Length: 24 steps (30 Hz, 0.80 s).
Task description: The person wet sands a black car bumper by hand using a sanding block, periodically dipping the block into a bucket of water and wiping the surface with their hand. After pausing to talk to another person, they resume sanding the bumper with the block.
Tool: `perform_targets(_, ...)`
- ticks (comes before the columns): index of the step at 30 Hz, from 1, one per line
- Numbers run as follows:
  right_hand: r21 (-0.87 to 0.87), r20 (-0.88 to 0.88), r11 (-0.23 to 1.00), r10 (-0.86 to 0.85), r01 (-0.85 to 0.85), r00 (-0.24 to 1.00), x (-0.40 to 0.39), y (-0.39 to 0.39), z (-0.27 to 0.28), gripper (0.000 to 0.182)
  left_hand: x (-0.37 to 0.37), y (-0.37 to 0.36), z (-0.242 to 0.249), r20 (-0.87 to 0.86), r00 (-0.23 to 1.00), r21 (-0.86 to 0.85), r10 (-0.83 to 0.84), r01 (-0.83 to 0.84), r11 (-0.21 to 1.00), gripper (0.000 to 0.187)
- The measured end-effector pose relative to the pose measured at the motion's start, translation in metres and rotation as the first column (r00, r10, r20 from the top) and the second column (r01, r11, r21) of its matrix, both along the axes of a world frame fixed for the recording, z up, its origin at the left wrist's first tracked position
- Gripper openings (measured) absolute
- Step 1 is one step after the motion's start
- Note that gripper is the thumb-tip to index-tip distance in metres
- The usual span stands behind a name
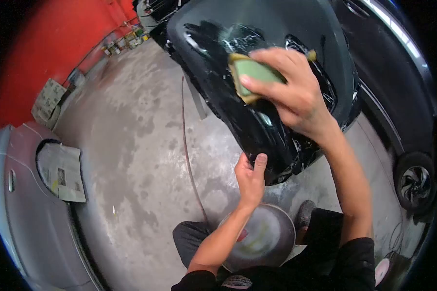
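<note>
A glossy black, wet-looking car body panel [257, 126] fills the upper middle, with a duller grey area toward its top. My right hand [291, 87] is closed round a green block [260, 76] with a yellowish sheet around its edge, pressed on the panel's wet surface. At the panel's near lower end, my left hand [251, 177] grips the edge, thumb on top and fingers partly hidden beneath. Below it, between my knees, is a round basin [260, 237] with cloudy liquid and a small reddish thing inside.
A hose [187, 150] runs along the grey floor left of the panel. A car body [39, 208] with newspaper [63, 174] in its wheel arch stands at left. At right are a dark car [393, 82] and its wheel [415, 180]. Cans [126, 41] line the red wall.
</note>
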State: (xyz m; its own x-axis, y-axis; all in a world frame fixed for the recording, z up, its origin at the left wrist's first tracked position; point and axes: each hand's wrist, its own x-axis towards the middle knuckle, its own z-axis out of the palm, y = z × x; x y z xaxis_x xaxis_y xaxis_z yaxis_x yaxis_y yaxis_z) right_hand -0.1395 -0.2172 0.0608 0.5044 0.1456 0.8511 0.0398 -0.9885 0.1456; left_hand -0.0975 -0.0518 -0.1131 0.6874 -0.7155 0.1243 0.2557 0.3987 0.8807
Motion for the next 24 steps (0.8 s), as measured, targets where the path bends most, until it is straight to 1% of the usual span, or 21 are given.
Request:
perform_targets(1, -0.054, 0.013, 0.999, 0.003, -0.002, 1.000, 0.005, -0.007, 0.010, 0.042, 0.000, -0.001, -0.001, 0.006, 1.000, 0.004, -0.010, 0.010, 1.000, 0.034)
perform_targets(2, -0.064, 0.001, 0.998, -0.016, 0.016, 1.000, 0.011, -0.008, 0.020, 0.043, 0.001, 0.003, -0.003, 0.025, 0.999, 0.029, -0.035, 0.035, 0.999, 0.040)
perform_targets(3, -0.054, 0.027, 0.999, 0.007, -0.006, 1.000, 0.017, -0.010, 0.021, 0.046, 0.002, 0.006, -0.005, 0.046, 0.997, 0.051, -0.057, 0.055, 0.997, 0.045)
perform_targets(5, -0.017, -0.007, 0.998, 0.056, -0.056, 0.998, 0.005, -0.014, 0.010, 0.050, 0.006, 0.010, -0.010, 0.054, 0.996, 0.060, -0.068, 0.064, 0.996, 0.045)
perform_targets(6, -0.025, -0.007, 0.998, 0.059, -0.059, 0.998, -0.006, -0.011, 0.007, 0.050, 0.007, 0.010, -0.010, 0.054, 0.995, 0.060, -0.079, 0.075, 0.995, 0.045)
perform_targets(8, 0.049, -0.116, 0.994, 0.104, -0.099, 0.988, -0.020, -0.006, 0.001, 0.050, 0.003, 0.001, -0.006, 0.043, 0.998, 0.020, -0.041, 0.041, 0.999, 0.046)
perform_targets(9, 0.055, -0.117, 0.993, 0.111, -0.106, 0.987, -0.014, -0.008, 0.004, 0.050, 0.000, 0.001, -0.006, 0.034, 0.999, 0.007, -0.026, 0.026, 1.000, 0.047)
perform_targets(10, -0.001, -0.096, 0.995, 0.095, -0.095, 0.991, -0.007, -0.014, 0.014, 0.049, 0.000, 0.000, -0.004, 0.040, 0.999, 0.010, -0.033, 0.033, 0.999, 0.047)
perform_targets(11, -0.051, -0.077, 0.995, 0.078, -0.082, 0.994, 0.002, -0.020, 0.025, 0.048, 0.000, 0.001, -0.003, 0.036, 0.999, 0.019, -0.034, 0.033, 0.999, 0.042)
perform_targets(12, -0.060, -0.042, 0.996, 0.067, -0.069, 0.997, 0.017, -0.024, 0.033, 0.049, -0.002, 0.004, -0.004, 0.030, 0.999, 0.036, -0.031, 0.030, 0.999, 0.037)
perform_targets(13, -0.064, 0.002, 0.994, 0.093, -0.093, 0.996, 0.024, -0.024, 0.036, 0.048, -0.001, 0.005, -0.004, 0.038, 0.999, 0.042, -0.032, 0.031, 0.999, 0.037)
perform_targets(16, -0.023, -0.078, 0.994, 0.103, -0.105, 0.992, 0.000, -0.017, 0.016, 0.047, 0.004, 0.009, -0.008, 0.013, 0.998, 0.011, -0.055, 0.055, 0.998, 0.037)
perform_targets(17, -0.013, -0.115, 0.993, 0.118, -0.121, 0.986, -0.012, -0.011, 0.009, 0.047, 0.004, 0.009, -0.010, 0.004, 0.998, 0.050, -0.065, 0.064, 0.997, 0.037)
perform_targets(18, 0.025, -0.128, 0.995, 0.099, -0.097, 0.987, -0.015, -0.005, 0.007, 0.047, 0.004, 0.009, -0.008, -0.008, 0.998, 0.095, -0.063, 0.063, 0.993, 0.036)
perform_targets(19, 0.033, -0.130, 0.994, 0.108, -0.105, 0.986, -0.009, -0.009, 0.008, 0.047, 0.003, 0.009, -0.007, -0.011, 0.998, 0.102, -0.054, 0.055, 0.993, 0.036)
perform_targets(21, -0.067, -0.073, 0.992, 0.107, -0.112, 0.992, 0.005, -0.025, 0.022, 0.046, -0.001, 0.002, -0.002, 0.012, 1.000, 0.013, -0.020, 0.020, 1.000, 0.037)
perform_targets(22, -0.051, -0.035, 0.996, 0.073, -0.075, 0.997, 0.017, -0.021, 0.031, 0.045, -0.003, 0.004, -0.002, 0.013, 1.000, 0.026, -0.029, 0.029, 0.999, 0.037)
perform_targets(23, -0.030, 0.015, 0.993, 0.112, -0.112, 0.994, 0.026, -0.021, 0.032, 0.041, -0.002, 0.004, -0.003, 0.003, 0.999, 0.005, -0.040, 0.039, 0.999, 0.037)
perform_targets(24, -0.026, 0.014, 0.995, 0.099, -0.099, 0.995, 0.024, -0.020, 0.028, 0.040, 0.001, 0.004, -0.003, -0.008, 0.999, -0.020, -0.046, 0.046, 0.999, 0.038)
